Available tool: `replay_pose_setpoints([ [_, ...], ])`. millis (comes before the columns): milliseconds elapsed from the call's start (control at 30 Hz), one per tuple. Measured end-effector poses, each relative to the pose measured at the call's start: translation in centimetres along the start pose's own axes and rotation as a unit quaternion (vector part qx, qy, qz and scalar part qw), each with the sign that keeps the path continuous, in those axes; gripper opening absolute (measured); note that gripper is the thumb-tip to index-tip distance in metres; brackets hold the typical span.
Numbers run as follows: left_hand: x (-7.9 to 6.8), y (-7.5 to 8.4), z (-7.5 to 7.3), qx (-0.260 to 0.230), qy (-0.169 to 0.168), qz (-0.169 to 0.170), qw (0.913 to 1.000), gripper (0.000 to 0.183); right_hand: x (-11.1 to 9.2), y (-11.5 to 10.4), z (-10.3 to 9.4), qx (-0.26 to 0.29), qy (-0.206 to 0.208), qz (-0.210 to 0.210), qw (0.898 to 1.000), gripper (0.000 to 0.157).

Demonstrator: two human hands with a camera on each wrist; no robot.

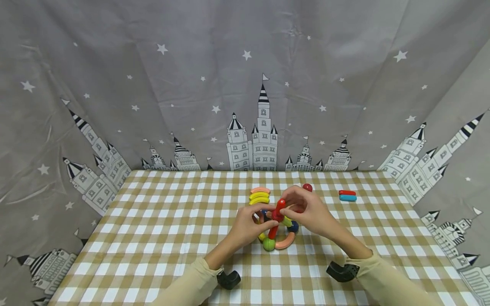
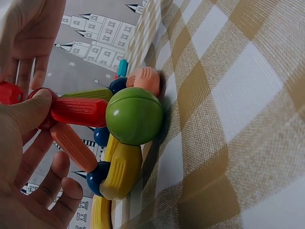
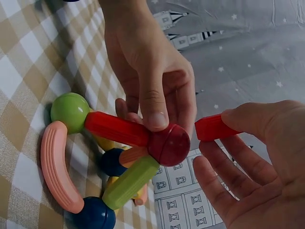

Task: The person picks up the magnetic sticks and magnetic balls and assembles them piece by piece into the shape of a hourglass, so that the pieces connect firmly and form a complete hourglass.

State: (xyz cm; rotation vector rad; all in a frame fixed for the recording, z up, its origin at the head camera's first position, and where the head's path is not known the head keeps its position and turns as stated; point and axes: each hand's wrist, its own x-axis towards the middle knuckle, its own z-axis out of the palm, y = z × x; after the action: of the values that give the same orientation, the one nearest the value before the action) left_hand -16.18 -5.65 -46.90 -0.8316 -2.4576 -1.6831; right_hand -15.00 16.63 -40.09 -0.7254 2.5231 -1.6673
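My left hand (image 1: 249,223) pinches a dark red ball (image 3: 169,145) at the top of a built frame of rods and balls. From that ball, a red rod (image 3: 114,128) slopes down to a green ball (image 3: 70,112), and a yellow-green rod (image 3: 131,182) to a dark blue ball (image 3: 97,214). An orange rod (image 2: 74,147) also runs down from it. Curved rods, such as the salmon one (image 3: 56,164), link balls along the tablecloth. Between thumb and fingers my right hand (image 1: 311,212) holds another red rod (image 3: 212,128), its end a small gap from the dark red ball.
Behind the frame lie curved yellow rods (image 1: 259,198) and a curved salmon rod (image 1: 260,190). A loose red ball (image 1: 307,187) sits beyond my right hand. Farther right are a red rod (image 1: 347,192) and a blue rod (image 1: 348,198). A checked cloth (image 1: 172,238) covers the table.
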Motion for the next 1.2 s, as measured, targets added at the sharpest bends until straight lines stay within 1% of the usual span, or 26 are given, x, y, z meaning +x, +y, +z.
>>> replay_pose_setpoints([
  [233,0.06,-0.10,0.08,-0.004,0.001,0.003,1.0000,0.033,0.09,-0.14,0.38,-0.038,-0.007,0.013,0.999,0.022],
  [400,0.07,-0.04,0.12,-0.008,0.007,0.006,0.9999,0.032,0.17,-0.06,0.54,-0.037,-0.005,0.008,0.999,0.022],
  [600,0.11,0.02,0.11,-0.001,0.003,0.007,1.0000,0.031,0.29,0.08,0.82,-0.033,0.004,0.000,0.999,0.021],
  [767,0.11,0.06,0.09,0.002,0.004,0.010,0.9999,0.031,0.25,0.09,0.98,-0.038,0.012,0.001,0.999,0.022],
  [1033,0.08,-0.08,0.10,0.005,0.003,0.015,0.9999,0.031,0.13,0.07,1.06,-0.060,0.017,-0.010,0.998,0.025],
  [1200,0.05,0.00,0.04,0.010,0.000,0.009,0.9999,0.031,-0.09,0.15,0.81,-0.071,0.017,-0.013,0.997,0.033],
])
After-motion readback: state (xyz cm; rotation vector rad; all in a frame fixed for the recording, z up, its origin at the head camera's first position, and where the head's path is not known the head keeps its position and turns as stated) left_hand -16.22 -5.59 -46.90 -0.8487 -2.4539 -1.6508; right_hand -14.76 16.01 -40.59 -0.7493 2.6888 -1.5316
